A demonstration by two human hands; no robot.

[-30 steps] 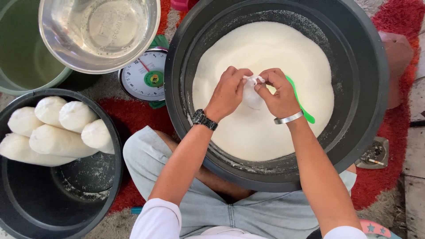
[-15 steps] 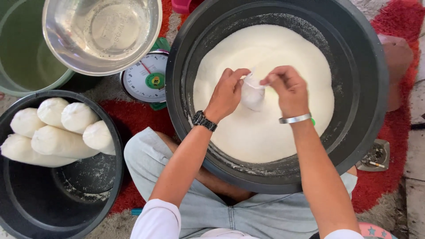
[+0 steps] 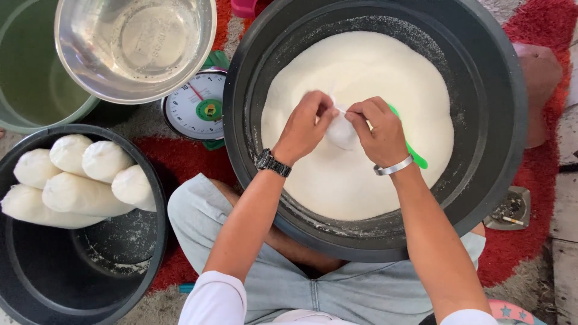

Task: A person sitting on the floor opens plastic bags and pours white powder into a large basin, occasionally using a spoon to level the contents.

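Observation:
A large black tub [image 3: 500,108] in front of me holds a mound of white powder [image 3: 361,72]. Over its middle, my left hand [image 3: 304,126] and my right hand [image 3: 376,129] both pinch the top of a small clear bag filled with white powder [image 3: 342,133]. A watch sits on my left wrist and a metal bracelet on my right. A green scoop [image 3: 415,155] lies on the powder, mostly hidden under my right hand.
A black bucket [image 3: 90,271] at lower left holds several filled white bags [image 3: 78,180]. A steel bowl [image 3: 135,42] rests above a dial kitchen scale [image 3: 198,108], beside a green bucket [image 3: 30,78]. A red rug [image 3: 530,198] lies underneath.
Both hands have kept working at the neck of the small bag, shifting slightly over the powder. The bag stays between them above the mound.

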